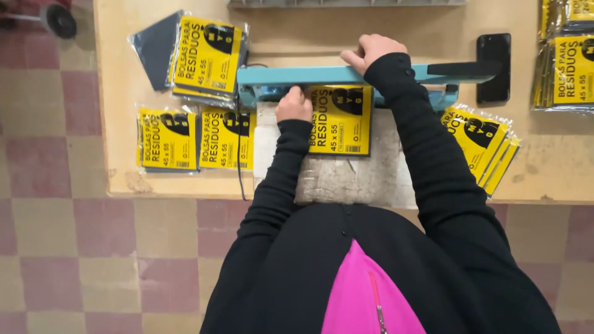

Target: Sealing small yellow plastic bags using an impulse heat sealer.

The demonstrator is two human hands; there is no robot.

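- Head view: a teal heat sealer [309, 75] is seen lying across the wooden counter [124, 124], its long arm lowered and ending in a black handle [464, 68] at the right.
- The right hand [371, 49] is curled closed over the sealer arm, pressing down on it near its middle.
- The left hand [294, 106] is closed with bent fingers on the top left corner of a yellow packet [340, 120], just below the sealer arm.
- That packet (clear plastic, yellow card with black print) lies flat on a grey worn pad [346, 176] directly in front of the person, with its upper edge tucked under the sealer arm.
- Two like packets [195, 139] lie side by side to the left of the pad, and a stack of packets [201, 59] rests above them, beside a dark grey folded bag [154, 46].
- A fanned pile of packets [486, 145] lies to the right of the pad, near the counter's front edge; more packets [569, 68] are seen at the far right.
- A black phone [494, 68] lies flat behind the handle.
- Black sleeves [433, 154] cover both arms.
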